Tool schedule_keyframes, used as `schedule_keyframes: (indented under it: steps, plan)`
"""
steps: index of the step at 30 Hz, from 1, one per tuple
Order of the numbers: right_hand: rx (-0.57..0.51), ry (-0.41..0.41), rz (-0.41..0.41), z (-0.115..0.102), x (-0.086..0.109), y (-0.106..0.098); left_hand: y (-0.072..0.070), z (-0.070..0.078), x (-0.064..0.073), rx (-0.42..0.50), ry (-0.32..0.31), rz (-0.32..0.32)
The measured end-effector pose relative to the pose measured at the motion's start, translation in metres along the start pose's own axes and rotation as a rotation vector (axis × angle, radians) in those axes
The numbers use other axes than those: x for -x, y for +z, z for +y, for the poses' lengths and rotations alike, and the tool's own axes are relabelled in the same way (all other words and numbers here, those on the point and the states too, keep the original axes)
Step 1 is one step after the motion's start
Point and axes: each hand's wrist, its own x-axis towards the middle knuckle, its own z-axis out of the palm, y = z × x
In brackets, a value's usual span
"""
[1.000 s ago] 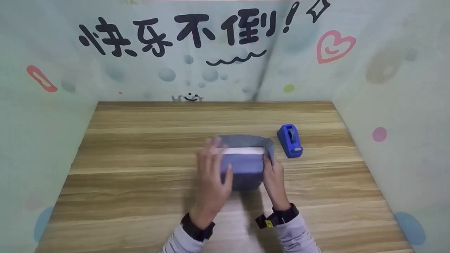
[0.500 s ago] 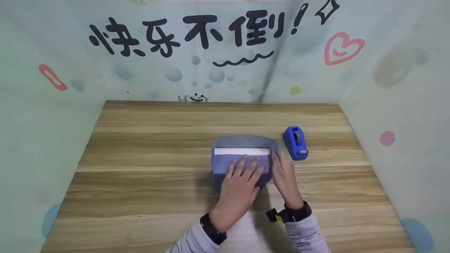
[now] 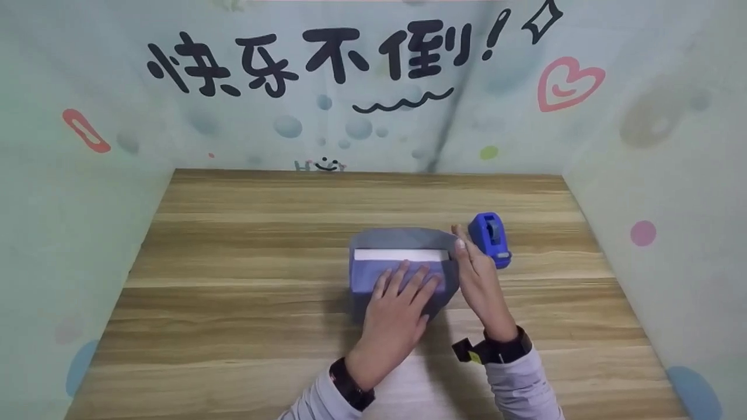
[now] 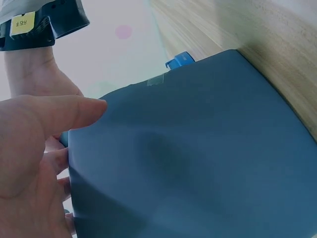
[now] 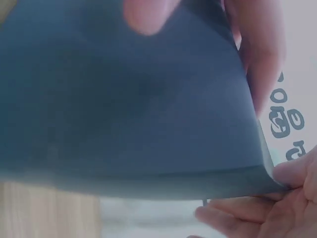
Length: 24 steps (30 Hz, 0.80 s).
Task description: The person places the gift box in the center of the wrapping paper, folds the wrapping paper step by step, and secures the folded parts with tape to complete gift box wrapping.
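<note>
A box wrapped in blue-grey wrapping paper (image 3: 365,277) stands on the table, a white strip of the box (image 3: 400,255) showing between the paper's edges on top. My left hand (image 3: 394,315) holds it, spread fingers on the top and thumb on the near face. The left wrist view shows that thumb (image 4: 84,111) lying against the paper (image 4: 198,144), the fingers partly hidden behind the edge. At the right end, my right hand (image 3: 481,283) pinches the upright paper edge between thumb and fingers. A small piece of clear tape (image 4: 155,80) sticks to the paper's right edge.
A blue tape dispenser (image 3: 491,239) stands just right of the box, close to the right hand. The wooden table (image 3: 233,245) ends at a printed backdrop (image 3: 373,87) behind and at both sides.
My left hand went from the box's left side to its top and near face. My right hand slid up and right along the paper's right edge, and the paper's right side bulges outward.
</note>
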Motion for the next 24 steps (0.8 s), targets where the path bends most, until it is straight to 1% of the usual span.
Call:
schedule_keyframes:
  steps: [3, 5, 6, 7, 9, 11, 13, 15, 19, 21, 24]
  plan:
    - [-0.209, -0.021, 0.042, -0.004, 0.005, -0.007, 0.001, 0.0, 0.0, -0.006, 0.005, 0.044]
    - [-0.264, -0.02, 0.065, -0.005, 0.008, -0.011, 0.001, -0.001, -0.001, -0.004, 0.004, 0.054]
    - [-0.254, -0.016, 0.065, -0.004, 0.01, -0.011, 0.0, -0.001, -0.001, -0.003, 0.001, 0.051]
    - [-0.218, -0.009, 0.054, -0.002, 0.012, -0.011, 0.0, -0.001, -0.001, 0.001, -0.003, 0.047]
    - [-0.099, 0.013, 0.01, 0.004, 0.018, -0.007, -0.001, -0.002, -0.001, 0.016, -0.009, 0.032]
    - [0.005, 0.02, -0.034, 0.011, 0.025, 0.001, -0.001, -0.002, -0.001, 0.028, -0.015, 0.02]
    - [0.09, 0.021, -0.052, 0.016, 0.032, 0.011, -0.001, -0.002, -0.001, 0.038, -0.017, 0.014]
    - [0.149, 0.005, -0.029, 0.018, 0.037, 0.02, -0.001, -0.003, -0.001, 0.052, -0.013, 0.02]
    - [0.282, -0.076, 0.066, 0.02, 0.041, 0.031, -0.001, -0.006, -0.001, 0.127, -0.005, 0.065]
    - [0.35, -0.124, 0.068, 0.021, 0.042, 0.033, -0.001, -0.008, 0.0, 0.169, 0.006, 0.096]
    - [0.418, -0.17, 0.031, 0.02, 0.043, 0.033, 0.0, -0.011, 0.001, 0.196, 0.037, 0.137]
